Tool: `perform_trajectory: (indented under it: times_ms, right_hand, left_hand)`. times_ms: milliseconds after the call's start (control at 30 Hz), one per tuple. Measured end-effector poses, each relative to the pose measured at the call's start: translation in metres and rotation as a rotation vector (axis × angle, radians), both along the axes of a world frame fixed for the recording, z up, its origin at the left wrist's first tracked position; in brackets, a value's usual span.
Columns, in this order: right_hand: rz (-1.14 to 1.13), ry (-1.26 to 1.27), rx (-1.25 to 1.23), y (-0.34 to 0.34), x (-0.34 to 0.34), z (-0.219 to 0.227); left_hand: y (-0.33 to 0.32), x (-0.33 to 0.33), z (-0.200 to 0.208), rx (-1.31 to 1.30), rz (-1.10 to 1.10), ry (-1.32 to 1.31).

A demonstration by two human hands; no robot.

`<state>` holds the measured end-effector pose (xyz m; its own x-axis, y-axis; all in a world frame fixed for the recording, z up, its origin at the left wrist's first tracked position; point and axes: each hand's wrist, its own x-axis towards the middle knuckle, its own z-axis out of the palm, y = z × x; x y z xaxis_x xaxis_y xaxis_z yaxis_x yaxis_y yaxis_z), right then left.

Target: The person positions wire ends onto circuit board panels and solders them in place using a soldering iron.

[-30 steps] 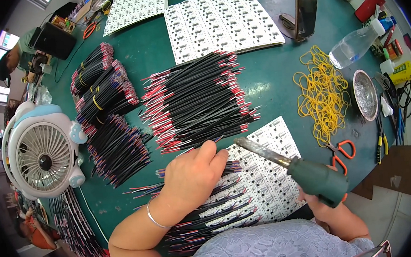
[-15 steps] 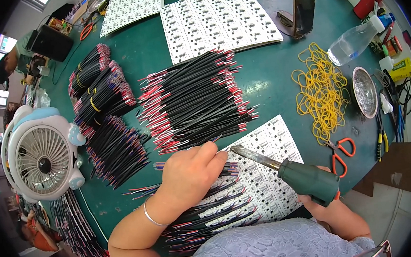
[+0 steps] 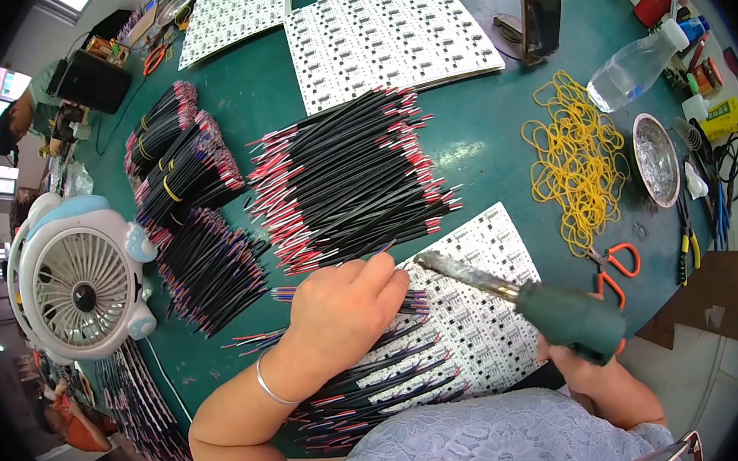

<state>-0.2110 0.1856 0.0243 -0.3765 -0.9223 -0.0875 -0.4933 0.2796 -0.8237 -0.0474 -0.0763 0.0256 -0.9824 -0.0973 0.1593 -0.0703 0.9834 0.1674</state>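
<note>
My right hand (image 3: 575, 366) is wrapped round the dark green handle of a soldering iron (image 3: 567, 323), its thick metal tip pointing left over a white circuit board panel (image 3: 493, 316). The tip hovers near the panel's upper left edge, close to my left fingers; whether it touches is unclear. My left hand (image 3: 346, 306) is pinched above the same edge on a thin wire (image 3: 381, 249), whose end pokes out past the knuckles; my fingers hide the rest. Along the panel's left part lie several rows of short black wires (image 3: 406, 373) with coloured ends.
Beyond my hands lies a wide pile of black wires (image 3: 356, 179) with red and white ends. Bundled wires (image 3: 183, 180) and a white fan (image 3: 79, 288) are at left. Rubber bands (image 3: 573, 162), orange-handled cutters (image 3: 611, 272), a metal bowl (image 3: 656, 160) and a bottle (image 3: 634, 71) are at right.
The soldering iron's handle and my right hand have shifted slightly right, and the tip has lifted a little from its earlier place. My left hand has hardly moved.
</note>
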Motion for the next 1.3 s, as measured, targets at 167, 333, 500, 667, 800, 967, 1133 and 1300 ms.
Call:
perform_trajectory:
  times_ms: [167,333,500,667,800,967,1133,1300]
  right_hand:
    - [-0.27,-0.6,-0.26,-0.011,0.002,0.013]
    - [-0.37,-0.629,-0.285,0.003,0.002,0.003]
    - [-0.178,-0.589,-0.255,0.017,0.001,-0.007]
    - [-0.264,-0.663,-0.094,0.03,0.011,-0.004]
    - [-0.344,-0.732,-0.136,0.026,0.015,-0.003]
    - [-0.23,-0.566,-0.023,0.02,0.013,0.002]
    - [-0.134,-0.497,-0.046,0.015,0.011,0.001]
    - [0.089,-0.028,-0.008,0.026,0.011,-0.012]
  left_hand:
    - [0.001,0.003,0.002,0.049,0.009,0.047]
    - [0.016,0.008,0.037,0.001,0.073,-0.011]
    - [0.024,0.016,0.007,0.114,0.122,-0.044]
    - [0.025,0.015,0.003,0.133,0.105,-0.115]
    - [0.025,0.015,0.005,0.11,0.106,-0.125]
    - [0.021,0.016,-0.007,0.141,0.062,0.026]
    - [0.024,0.014,-0.007,0.173,0.069,0.02]
    - [0.027,0.014,-0.007,0.191,0.093,0.012]
